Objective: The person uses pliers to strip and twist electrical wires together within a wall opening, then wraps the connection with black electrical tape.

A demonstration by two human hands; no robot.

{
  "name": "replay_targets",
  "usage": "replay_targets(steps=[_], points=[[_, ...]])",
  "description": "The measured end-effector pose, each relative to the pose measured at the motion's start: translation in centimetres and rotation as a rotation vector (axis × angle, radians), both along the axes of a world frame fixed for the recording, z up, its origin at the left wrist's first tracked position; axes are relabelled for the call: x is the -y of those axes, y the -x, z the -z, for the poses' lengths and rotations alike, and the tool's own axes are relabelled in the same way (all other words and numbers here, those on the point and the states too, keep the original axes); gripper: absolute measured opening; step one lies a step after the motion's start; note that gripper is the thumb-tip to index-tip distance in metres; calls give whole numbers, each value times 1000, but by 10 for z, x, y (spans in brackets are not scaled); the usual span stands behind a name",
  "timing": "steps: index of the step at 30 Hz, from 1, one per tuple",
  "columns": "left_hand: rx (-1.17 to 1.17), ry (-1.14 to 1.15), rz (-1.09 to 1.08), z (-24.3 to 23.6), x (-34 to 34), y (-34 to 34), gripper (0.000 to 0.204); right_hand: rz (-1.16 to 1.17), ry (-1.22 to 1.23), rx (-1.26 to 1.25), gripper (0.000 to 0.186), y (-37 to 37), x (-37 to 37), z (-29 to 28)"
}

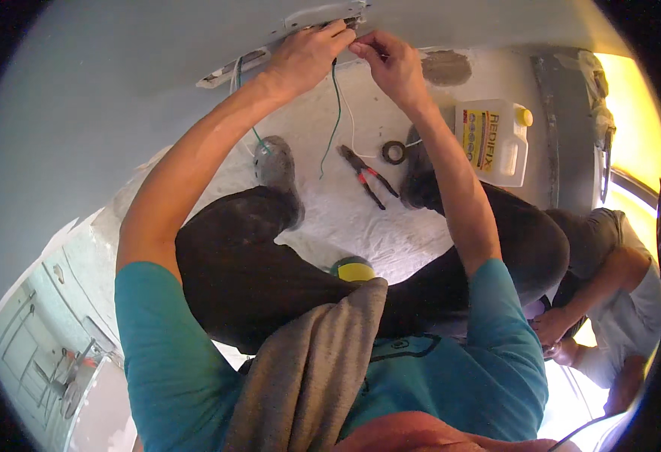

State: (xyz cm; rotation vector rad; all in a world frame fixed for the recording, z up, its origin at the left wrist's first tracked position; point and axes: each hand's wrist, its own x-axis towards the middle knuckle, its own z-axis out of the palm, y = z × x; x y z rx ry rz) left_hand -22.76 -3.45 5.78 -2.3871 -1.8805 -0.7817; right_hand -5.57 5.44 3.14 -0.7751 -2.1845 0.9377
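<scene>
My left hand (311, 56) is up at the wall, its fingers curled at the edge of a small opening (354, 21). Right beside it, my right hand (392, 68) pinches thumb and forefinger together close to the left fingertips. What lies between the fingers is too small to make out. Below the hands hang a green wire (338, 113) and a thin white wire (350, 113). To the left, more green and white wires (236, 75) come out of a second, long slot (232, 68) in the wall.
On the floor between my feet lie pliers (364, 175) with red and black handles and a black tape roll (393, 153). A white jug (507, 143) with a yellow cap stands at right. Another person (609, 294) crouches at my right. A green-and-yellow round thing (353, 270) is beneath me.
</scene>
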Motion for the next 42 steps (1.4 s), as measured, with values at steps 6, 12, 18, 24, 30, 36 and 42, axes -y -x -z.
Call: replay_targets(steps=[6,12,18,24,30,36,42], points=[[14,-46,14,0,2,2,24,34,128,110,23,1,7,-13],[-23,-51,2,0,2,0,23,-283,1433,163,20,11,-48,-16],[-44,-53,23,5,-1,0,23,-228,1135,186,21,4,-43,4],[-14,-38,-22,4,2,0,22,-3,-2,-26,27,-5,9,-17],[5,-12,-26,0,-2,-3,23,-26,-365,-39,18,-6,5,-4],[-5,0,-44,1,0,-5,23,-15,-498,-32,14,-2,3,8],[17,-34,-7,5,1,0,26,-15,259,140,17,-1,9,-18]])
